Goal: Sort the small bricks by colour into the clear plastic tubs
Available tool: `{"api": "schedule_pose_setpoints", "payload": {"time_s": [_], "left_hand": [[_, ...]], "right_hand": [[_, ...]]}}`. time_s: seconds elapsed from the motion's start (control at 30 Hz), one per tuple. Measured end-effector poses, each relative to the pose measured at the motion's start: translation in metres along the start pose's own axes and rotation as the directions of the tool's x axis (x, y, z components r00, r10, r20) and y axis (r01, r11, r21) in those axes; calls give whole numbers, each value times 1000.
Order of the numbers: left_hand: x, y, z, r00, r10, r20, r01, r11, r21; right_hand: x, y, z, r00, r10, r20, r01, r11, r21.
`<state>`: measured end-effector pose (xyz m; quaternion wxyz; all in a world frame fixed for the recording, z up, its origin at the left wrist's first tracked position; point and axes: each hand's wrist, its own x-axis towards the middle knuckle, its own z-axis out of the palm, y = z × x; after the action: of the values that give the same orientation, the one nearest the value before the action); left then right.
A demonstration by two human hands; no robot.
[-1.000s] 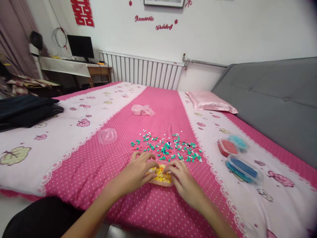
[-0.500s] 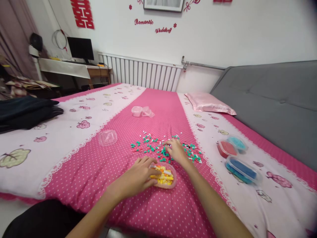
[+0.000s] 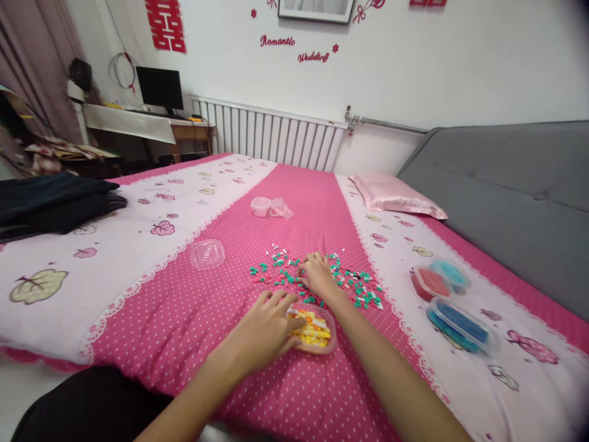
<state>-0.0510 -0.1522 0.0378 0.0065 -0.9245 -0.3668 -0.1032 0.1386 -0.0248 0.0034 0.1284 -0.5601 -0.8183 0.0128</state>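
Observation:
My left hand [image 3: 271,322] is at the left side of a clear plastic container [image 3: 332,344] filled with yellow and orange pieces, its fingers bent over the rim. A yellow stick and a whitish piece lie on top of that fill. Beyond the container, my right hand [image 3: 318,275] reaches down into a scatter of small green, red and white pieces [image 3: 365,294] on the bed. Its fingers are curled together with the tips low among the pieces, and what is between them is hidden.
Lidded containers with red [image 3: 431,283], light blue [image 3: 451,275] and dark blue [image 3: 462,325] contents stand on the right. A clear lid [image 3: 207,254] lies at left, and clear containers [image 3: 261,207] sit farther back. A pink pillow [image 3: 396,196] and dark folded clothes [image 3: 55,205] are on the bed.
The view has swung slightly left. My right hand has shifted left over the scattered pieces, its fingers more curled. My left hand stays at the container.

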Motion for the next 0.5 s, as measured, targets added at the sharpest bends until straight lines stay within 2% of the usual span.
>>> {"api": "schedule_pose_setpoints", "payload": {"time_s": [0.13, 0.27, 0.37, 0.5], "left_hand": [[0, -2, -4, 1000, 17, 10, -17, 999, -41], [0, -6, -14, 999, -39, -9, 38, 993, -112], [3, -11, -17, 991, -125, -53, 117, 984, -136], [8, -19, -7, 950, -301, -82, 294, 952, -88]], "right_hand": [[0, 5, -4, 999, 38, -35, -34, 994, 102], [-11, 12, -9, 995, 67, -71, -45, 961, 274], [-32, 10, -15, 995, 59, -79, -23, 916, 400], [-66, -5, -23, 995, 41, -90, 8, 874, 486]]}}
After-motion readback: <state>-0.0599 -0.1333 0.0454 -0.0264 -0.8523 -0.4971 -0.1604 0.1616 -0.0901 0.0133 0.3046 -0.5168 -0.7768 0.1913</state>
